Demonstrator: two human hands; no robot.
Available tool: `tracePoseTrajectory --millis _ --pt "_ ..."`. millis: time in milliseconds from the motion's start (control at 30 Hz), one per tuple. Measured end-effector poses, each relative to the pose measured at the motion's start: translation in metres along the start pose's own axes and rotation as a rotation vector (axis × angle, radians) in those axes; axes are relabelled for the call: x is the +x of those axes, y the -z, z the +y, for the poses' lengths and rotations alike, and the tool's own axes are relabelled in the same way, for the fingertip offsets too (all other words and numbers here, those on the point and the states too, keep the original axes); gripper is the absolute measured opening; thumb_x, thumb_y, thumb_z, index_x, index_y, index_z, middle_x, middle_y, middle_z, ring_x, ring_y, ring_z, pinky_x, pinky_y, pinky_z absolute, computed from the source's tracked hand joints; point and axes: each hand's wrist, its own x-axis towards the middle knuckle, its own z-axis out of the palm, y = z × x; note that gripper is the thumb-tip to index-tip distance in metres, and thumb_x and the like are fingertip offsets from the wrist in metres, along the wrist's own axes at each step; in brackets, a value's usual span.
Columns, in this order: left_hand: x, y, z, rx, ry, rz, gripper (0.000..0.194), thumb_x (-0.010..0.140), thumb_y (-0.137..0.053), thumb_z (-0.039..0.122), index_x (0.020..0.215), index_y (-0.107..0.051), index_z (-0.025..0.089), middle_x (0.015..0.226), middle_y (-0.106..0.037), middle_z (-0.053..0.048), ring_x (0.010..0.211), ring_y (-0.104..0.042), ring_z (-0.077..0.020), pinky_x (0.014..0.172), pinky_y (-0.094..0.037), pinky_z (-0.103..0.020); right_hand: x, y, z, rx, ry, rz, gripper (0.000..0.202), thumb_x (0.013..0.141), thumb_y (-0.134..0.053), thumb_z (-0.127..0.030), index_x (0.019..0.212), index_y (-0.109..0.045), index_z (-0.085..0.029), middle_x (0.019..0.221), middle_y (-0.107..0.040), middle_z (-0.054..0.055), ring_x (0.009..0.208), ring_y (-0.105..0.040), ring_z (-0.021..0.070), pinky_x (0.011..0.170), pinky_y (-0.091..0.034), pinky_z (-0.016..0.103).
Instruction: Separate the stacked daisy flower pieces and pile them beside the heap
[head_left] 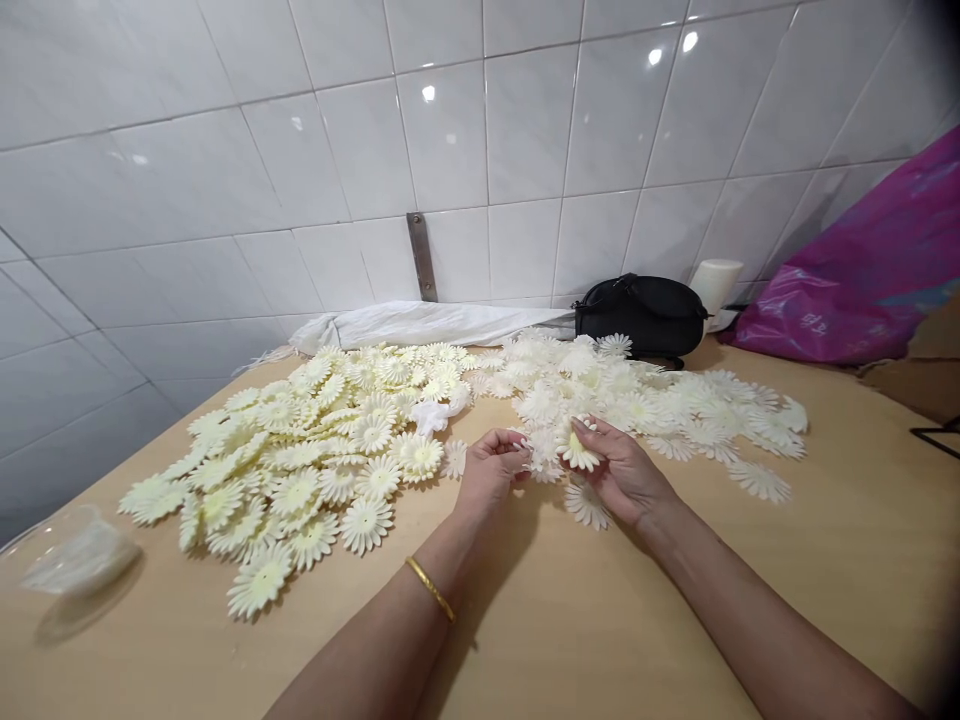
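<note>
My right hand [628,472] grips a cream daisy-shaped flower piece [579,452] between thumb and fingers, its petals pointing down. Close by on the left, my left hand [491,470] has its thumb and fingertips pinched together; whatever they hold is too small to make out. Behind both hands spreads a heap of thin white flower pieces [637,400], and one loose white flower [587,503] lies just beneath my right hand. To the left is a larger pile of pale yellow flower pieces [300,470]. A crumpled white bit [431,417] sits between the two piles.
A round clear container [79,555] with whitish contents stands at the table's left edge. Along the tiled wall are a folded white cloth or bag [435,323], a black case [637,312], a white cylinder [716,285] and a purple bag [847,270].
</note>
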Motion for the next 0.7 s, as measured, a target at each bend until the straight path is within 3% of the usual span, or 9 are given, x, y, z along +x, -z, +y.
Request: tracePoseTrajectory --millis 167,333,433,533,600,700 --pt "-0.0029 -0.002 0.0018 0.105 -0.141 0.013 0.015 0.053 -0.067 0.015 0.065 -0.056 0.014 0.056 -0.054 0.001 0.05 -0.048 -0.0077 0.051 -0.038 -0.021 -0.0081 -0.0023 0.0035 -0.15 -0.063 -0.274 0.019 0.061 -0.071 -0.028 0.068 -0.056 -0.018 0.059 -0.059 -0.003 0.051 -0.053 0.0084 0.049 -0.044 0.02" --pt "-0.0048 -0.0048 0.0011 0.145 -0.281 0.001 0.009 0.061 -0.061 0.015 0.068 -0.057 0.015 0.059 -0.054 0.002 0.052 -0.047 -0.0068 0.054 -0.039 -0.02 -0.0099 -0.0035 0.0086 -0.266 -0.058 -0.224 0.026 0.058 -0.072 -0.031 0.063 -0.05 -0.018 0.053 -0.057 -0.004 0.043 -0.049 0.0097 0.041 -0.039 0.022" --pt "-0.0063 -0.0059 0.0034 0.098 -0.224 0.004 0.016 0.064 -0.063 0.025 0.073 -0.056 0.015 0.063 -0.055 0.001 0.055 -0.05 -0.0077 0.057 -0.043 -0.022 -0.006 -0.002 0.0082 -0.262 0.05 -0.176 0.028 0.056 -0.073 -0.032 0.061 -0.05 -0.018 0.056 -0.057 -0.004 0.049 -0.051 0.0097 0.049 -0.041 0.023" --pt "-0.0078 -0.0066 0.0064 0.032 -0.065 0.002 0.03 0.064 -0.064 0.038 0.078 -0.052 0.014 0.062 -0.055 -0.001 0.054 -0.053 -0.0098 0.056 -0.045 -0.025 -0.0031 0.0 0.007 -0.31 0.129 -0.125 0.026 0.058 -0.071 -0.034 0.062 -0.051 -0.018 0.055 -0.054 -0.005 0.049 -0.049 0.0089 0.05 -0.04 0.022" --pt "-0.0083 -0.0063 0.0068 0.006 0.01 -0.006 0.034 0.059 -0.068 0.034 0.081 -0.05 0.014 0.059 -0.055 0.0 0.054 -0.055 -0.0111 0.056 -0.045 -0.026 -0.0029 0.0005 0.0073 -0.338 0.14 -0.129 0.025 0.06 -0.07 -0.034 0.063 -0.051 -0.018 0.055 -0.053 -0.005 0.05 -0.049 0.0091 0.05 -0.039 0.022" --pt "-0.0071 -0.0046 0.0046 0.001 -0.021 -0.002 0.033 0.055 -0.068 0.016 0.082 -0.05 0.014 0.054 -0.054 0.002 0.05 -0.053 -0.0097 0.055 -0.044 -0.024 -0.0045 -0.0007 0.0094 -0.324 0.097 -0.165 0.025 0.06 -0.07 -0.035 0.066 -0.053 -0.018 0.057 -0.055 -0.004 0.05 -0.05 0.0094 0.049 -0.039 0.022"
